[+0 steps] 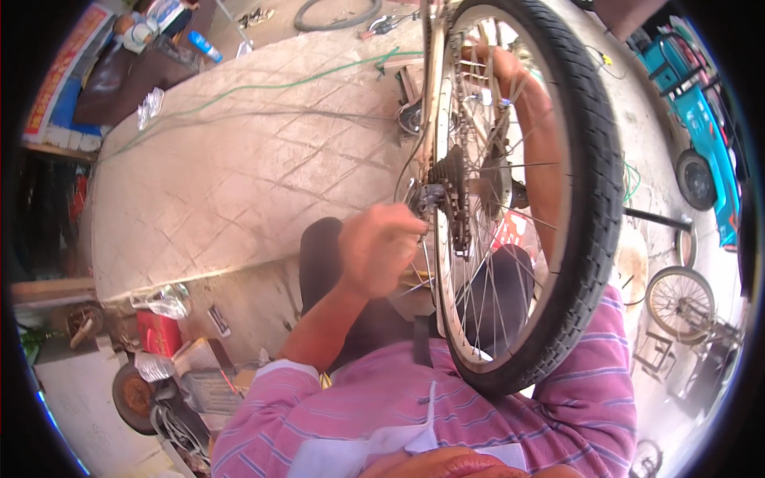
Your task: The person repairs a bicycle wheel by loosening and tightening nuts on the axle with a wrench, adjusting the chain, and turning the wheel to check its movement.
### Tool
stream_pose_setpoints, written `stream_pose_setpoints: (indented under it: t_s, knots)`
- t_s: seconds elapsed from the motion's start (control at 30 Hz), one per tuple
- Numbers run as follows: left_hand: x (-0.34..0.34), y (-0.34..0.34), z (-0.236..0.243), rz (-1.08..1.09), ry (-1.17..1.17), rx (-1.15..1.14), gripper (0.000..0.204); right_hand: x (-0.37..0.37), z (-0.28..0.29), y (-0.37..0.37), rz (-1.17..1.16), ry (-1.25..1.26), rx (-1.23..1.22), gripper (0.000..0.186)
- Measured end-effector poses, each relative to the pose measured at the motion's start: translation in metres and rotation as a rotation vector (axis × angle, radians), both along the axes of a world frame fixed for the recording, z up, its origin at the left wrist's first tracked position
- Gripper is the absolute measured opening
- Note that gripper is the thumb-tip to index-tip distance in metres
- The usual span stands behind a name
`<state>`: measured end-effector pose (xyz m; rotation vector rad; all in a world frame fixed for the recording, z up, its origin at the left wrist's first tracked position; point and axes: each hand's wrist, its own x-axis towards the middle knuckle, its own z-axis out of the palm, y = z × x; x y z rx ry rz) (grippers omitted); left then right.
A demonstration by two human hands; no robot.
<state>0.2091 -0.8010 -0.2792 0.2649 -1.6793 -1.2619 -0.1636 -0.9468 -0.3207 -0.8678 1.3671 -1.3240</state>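
A bicycle rear wheel (590, 199) with a black tyre stands upright in front of me, close to my chest, with the cassette and chain (456, 199) on its left side. Just below the rear derailleur (432, 195), my left hand (376, 248) has its fingers curled at the pale frame's side; what they hold, if anything, is hidden. My right arm runs behind the wheel, seen through the spokes, and my right hand (498, 65) is curled at the upper part of the bicycle beside the chain, partly hidden by spokes and metal parts.
A green hose (303, 78) crosses the pale concrete (199, 199). Boxes, a red container (158, 331) and a small tyre (131, 394) lie at lower left. A teal vehicle (709, 143) and a loose spoked wheel (679, 303) stand at right. A dark seat (119, 80) is at upper left.
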Motion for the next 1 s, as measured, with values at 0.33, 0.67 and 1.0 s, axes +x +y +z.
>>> stream_pose_setpoints:
  t_s: [0.33,0.67,1.0]
  knots:
    - [-0.011,-0.047,0.053,-0.092,-0.351,0.942,0.025,0.027,0.024,0.000,-0.130,0.173,0.081,0.019]
    - [-0.052,-0.017,0.060,0.044,-0.682,0.444,0.028,0.015,0.022,0.015,-0.194,-0.094,0.059,0.015]
    - [-0.020,-0.061,0.043,-0.217,-1.276,0.959,0.045,-0.007,-0.010,-0.015,-0.024,-0.183,0.046,0.031]
